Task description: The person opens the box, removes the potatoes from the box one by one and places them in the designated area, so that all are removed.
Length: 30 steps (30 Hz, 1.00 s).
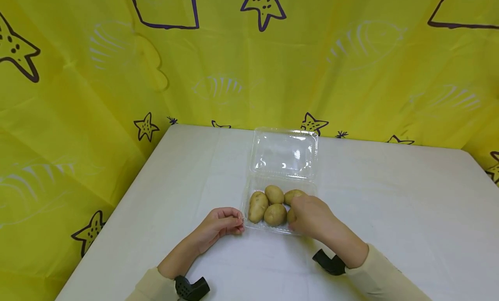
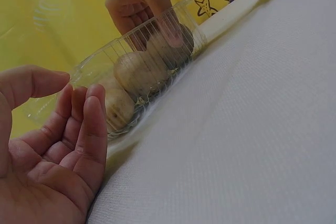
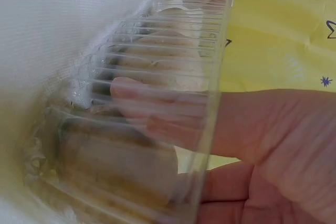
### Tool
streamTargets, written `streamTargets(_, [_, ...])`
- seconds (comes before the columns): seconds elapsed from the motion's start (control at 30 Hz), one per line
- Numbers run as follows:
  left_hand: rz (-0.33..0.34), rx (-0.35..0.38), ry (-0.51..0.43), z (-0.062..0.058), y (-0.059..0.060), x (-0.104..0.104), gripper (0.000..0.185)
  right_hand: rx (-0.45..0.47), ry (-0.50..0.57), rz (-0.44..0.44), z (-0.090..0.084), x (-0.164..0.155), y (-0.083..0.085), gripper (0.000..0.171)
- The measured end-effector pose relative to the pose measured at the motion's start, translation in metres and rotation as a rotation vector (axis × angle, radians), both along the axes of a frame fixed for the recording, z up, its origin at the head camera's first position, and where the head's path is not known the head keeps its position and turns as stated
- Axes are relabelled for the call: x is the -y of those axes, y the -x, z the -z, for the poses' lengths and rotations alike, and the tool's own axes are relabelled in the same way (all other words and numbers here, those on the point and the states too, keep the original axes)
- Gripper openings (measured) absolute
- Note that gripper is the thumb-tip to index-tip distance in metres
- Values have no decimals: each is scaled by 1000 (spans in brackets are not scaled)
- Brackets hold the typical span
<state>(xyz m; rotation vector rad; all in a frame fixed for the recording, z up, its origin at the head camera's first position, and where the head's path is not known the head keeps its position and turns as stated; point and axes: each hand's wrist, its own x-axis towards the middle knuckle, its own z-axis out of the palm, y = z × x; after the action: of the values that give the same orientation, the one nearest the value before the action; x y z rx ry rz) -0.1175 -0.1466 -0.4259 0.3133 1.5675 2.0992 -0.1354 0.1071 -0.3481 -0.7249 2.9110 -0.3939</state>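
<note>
On the white desk, left to right: left hand, fingers loosely curled, holding nothing, resting just beside the near left corner of a clear plastic box, lid folded back so the contents are reachable; potatoes lying in its tray; right hand reaching in, fingers curled over the rightmost potato, grip partly hidden

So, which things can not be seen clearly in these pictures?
- Head view: the right hand covers one potato in the clear container; whether it grips it is hidden.
- Right wrist view: the ribbed wall blurs the potatoes and fingers behind it.
- Left wrist view: the left hand is cut off by the frame edge.
</note>
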Motion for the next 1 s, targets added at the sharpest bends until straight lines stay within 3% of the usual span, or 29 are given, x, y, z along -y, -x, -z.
streamTargets(1.0, [-2, -17, -1, 2, -1, 0, 5, -20, 127, -26, 8, -5, 3, 26])
